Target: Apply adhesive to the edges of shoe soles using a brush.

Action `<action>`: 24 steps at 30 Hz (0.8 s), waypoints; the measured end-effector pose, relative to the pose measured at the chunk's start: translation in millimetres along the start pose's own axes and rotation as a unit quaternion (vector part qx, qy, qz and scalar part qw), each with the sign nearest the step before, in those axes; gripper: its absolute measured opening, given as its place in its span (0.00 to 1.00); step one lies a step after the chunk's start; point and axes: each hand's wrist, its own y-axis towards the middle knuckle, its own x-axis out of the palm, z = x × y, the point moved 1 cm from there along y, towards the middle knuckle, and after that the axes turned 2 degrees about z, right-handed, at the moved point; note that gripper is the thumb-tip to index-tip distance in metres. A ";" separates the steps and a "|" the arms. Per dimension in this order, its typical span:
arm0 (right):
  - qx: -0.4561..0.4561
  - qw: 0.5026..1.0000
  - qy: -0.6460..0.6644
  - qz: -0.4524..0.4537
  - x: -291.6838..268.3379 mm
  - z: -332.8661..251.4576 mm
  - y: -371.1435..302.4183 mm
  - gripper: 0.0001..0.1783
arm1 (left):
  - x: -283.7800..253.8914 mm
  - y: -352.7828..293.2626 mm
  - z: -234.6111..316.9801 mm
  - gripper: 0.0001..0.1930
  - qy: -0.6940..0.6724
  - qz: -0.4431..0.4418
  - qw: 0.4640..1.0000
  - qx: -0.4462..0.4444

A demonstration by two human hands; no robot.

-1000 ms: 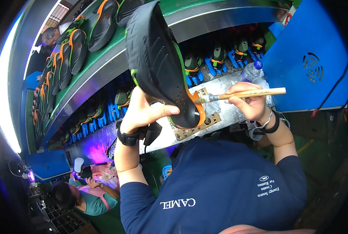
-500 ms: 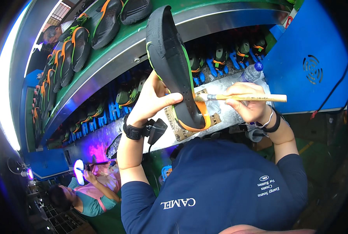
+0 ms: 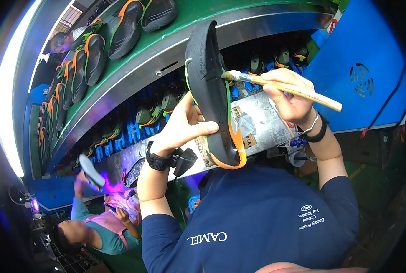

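Observation:
My left hand (image 3: pixel 180 127) grips a long black shoe sole (image 3: pixel 207 95) by its left side, thumb across the inner face. The sole stands nearly upright, with green lines along its sides and an orange rim curling round its near end. In my right hand (image 3: pixel 294 93) is a wooden-handled brush (image 3: pixel 260 80), held like a pen. Its bristle tip sits at the sole's right edge, in the upper half; whether it presses on the edge cannot be told. Beneath them lies a metal worktop (image 3: pixel 264 107) with brown printed tape on it.
A green conveyor belt (image 3: pixel 180 20) at the far side carries several black-and-orange soles (image 3: pixel 96 59). Below it, shoes (image 3: pixel 144 113) stand on blue holders. At right is a blue machine panel (image 3: pixel 335 68). A co-worker (image 3: pixel 100 230) at lower left lifts a pale sole (image 3: pixel 92 170).
The brush has moved up along the sole's right edge from near the orange rim. The sole has shifted slightly right and nearer to me. The co-worker's pale sole has swung up and left.

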 end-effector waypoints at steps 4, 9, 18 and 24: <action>-0.007 1.000 -0.021 -0.004 -4.1 1.8 4.1 0.07 | 1.2 -0.2 -2.4 0.38 0.015 -0.006 1.000 -0.023; -0.042 0.998 -0.042 -0.027 -2.5 -0.4 -5.0 0.09 | 7.1 0.4 3.0 0.37 -0.003 0.003 1.000 -0.012; 0.000 0.994 0.045 -0.098 0.3 -26.4 -52.8 0.06 | 4.0 6.3 16.8 0.37 0.066 0.046 0.997 0.021; 0.204 0.960 0.162 -0.099 -18.1 -23.3 -77.8 0.05 | 5.3 10.9 22.1 0.38 0.084 0.032 0.996 0.016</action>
